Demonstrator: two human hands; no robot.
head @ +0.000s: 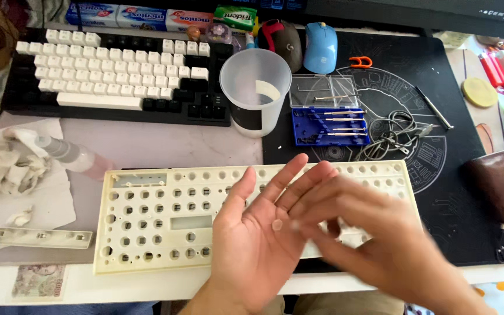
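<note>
Open left palm [263,233], blurred right hand [374,245], perforated cream plastic keyboard plate [158,219]

I see a small round translucent pad [277,224] lying in my open left palm, above a yellowed cream plastic keyboard plate [164,221] with round holes, flat on the worktop

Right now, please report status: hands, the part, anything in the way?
Left hand open, palm up, small clear piece on it. Right hand blurred, fingers at the palm. Both over cream keyboard plate. Nothing in the way.
</note>
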